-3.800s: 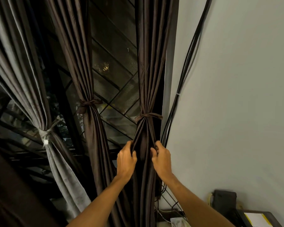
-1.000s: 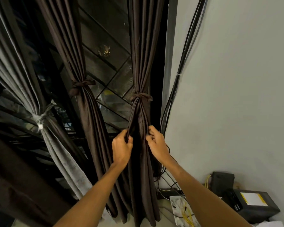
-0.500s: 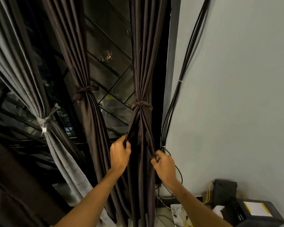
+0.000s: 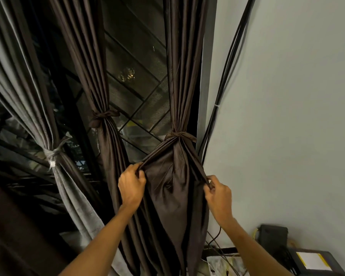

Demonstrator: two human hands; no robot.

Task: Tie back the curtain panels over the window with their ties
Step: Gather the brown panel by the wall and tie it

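Grey panel: at the far left the grey curtain panel [image 4: 38,108] hangs gathered, cinched by its pale tie [image 4: 52,153], with a small white tag just under the knot.
Middle panel: the middle brown panel [image 4: 110,156] is bunched and knotted with its brown tie [image 4: 104,116]. The dark window [image 4: 131,62] shows between it and the next panel.
Left hand: your left hand [image 4: 130,186] pinches the left edge of the cloth below the rightmost knot, fingers curled over the fold.
Right panel: the right brown panel [image 4: 173,196] hangs against the window frame, bound by its own tie [image 4: 180,136]. Below that tie the cloth is drawn out wide and flat between your two hands.
Right hand: your right hand [image 4: 219,194] pinches the opposite edge, thumb and fingers closed on the hem, just beside the black cables [image 4: 227,76] that run up the wall [image 4: 287,116].
Lower right: a black box [image 4: 273,236] and a flat dark device [image 4: 311,261] with a yellow-edged label sit near the wall. What they rest on is unclear.
Step in hand: all three panels in view look tied, so you seem to be dressing the rightmost one, fanning the cloth under its knot.
Next move: pull outward rather than down, so the knot does not slide. Then release both edges together and check that the folds fall evenly. Keep your right hand clear of the cables.
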